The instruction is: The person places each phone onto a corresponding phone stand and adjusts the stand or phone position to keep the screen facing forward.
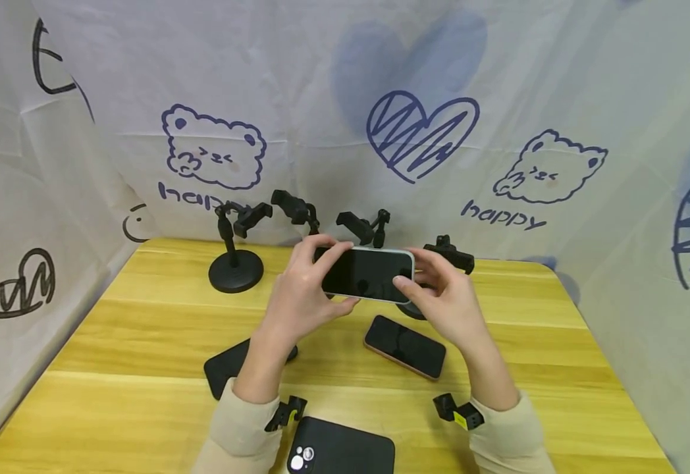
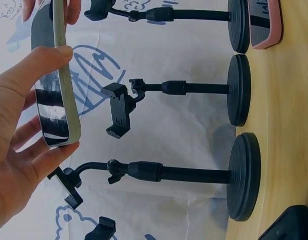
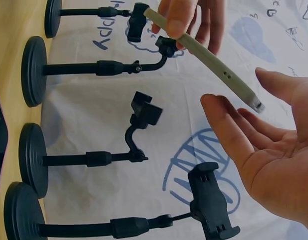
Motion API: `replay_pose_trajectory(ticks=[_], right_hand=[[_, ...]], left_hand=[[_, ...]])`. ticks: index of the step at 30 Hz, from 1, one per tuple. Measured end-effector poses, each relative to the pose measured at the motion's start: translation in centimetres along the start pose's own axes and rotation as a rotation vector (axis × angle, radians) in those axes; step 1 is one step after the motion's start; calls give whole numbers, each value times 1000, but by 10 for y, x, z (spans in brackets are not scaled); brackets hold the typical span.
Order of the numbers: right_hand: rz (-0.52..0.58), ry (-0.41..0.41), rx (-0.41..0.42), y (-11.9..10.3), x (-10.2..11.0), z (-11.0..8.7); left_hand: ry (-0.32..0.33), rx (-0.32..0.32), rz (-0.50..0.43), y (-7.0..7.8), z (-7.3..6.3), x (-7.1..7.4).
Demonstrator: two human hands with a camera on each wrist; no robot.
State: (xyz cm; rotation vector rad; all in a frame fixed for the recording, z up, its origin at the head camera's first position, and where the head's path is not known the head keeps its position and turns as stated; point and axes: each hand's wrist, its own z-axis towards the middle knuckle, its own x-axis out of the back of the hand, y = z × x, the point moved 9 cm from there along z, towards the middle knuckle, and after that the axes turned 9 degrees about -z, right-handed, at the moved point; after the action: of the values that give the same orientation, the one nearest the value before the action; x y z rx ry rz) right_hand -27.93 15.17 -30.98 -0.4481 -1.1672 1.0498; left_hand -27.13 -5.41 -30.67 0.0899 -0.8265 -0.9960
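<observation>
My left hand (image 1: pixel 300 289) grips a smartphone (image 1: pixel 365 273) with a dark screen and pale frame by its left end. The phone is held sideways above the table, screen towards me. In the left wrist view, the left thumb presses one long edge of the phone (image 2: pixel 69 100), with fingers behind and at the lower end. My right hand (image 1: pixel 446 296) is at the phone's right end, thumb overlapping the screen in the head view. From the right wrist, that hand (image 3: pixel 273 155) shows relaxed, spread fingers around the phone's end, with a gap to the thumb.
Several black phone stands with round bases (image 1: pixel 235 271) and clamp heads (image 2: pixel 119 110) line the table's back edge. A pink-edged phone (image 1: pixel 404 345) lies below the hands. One black phone (image 1: pixel 223 368) lies partly under the left forearm, another (image 1: pixel 345 447) back-up at the front.
</observation>
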Motion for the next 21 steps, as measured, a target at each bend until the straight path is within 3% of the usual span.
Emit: replay_pose_trajectory(ticks=[5, 21], right_hand=[[42, -16, -4, 0, -5, 1], [109, 46, -4, 0, 3, 0]], left_hand=[[-10, -12, -10, 3, 2, -4], [-40, -37, -60, 5, 3, -11]])
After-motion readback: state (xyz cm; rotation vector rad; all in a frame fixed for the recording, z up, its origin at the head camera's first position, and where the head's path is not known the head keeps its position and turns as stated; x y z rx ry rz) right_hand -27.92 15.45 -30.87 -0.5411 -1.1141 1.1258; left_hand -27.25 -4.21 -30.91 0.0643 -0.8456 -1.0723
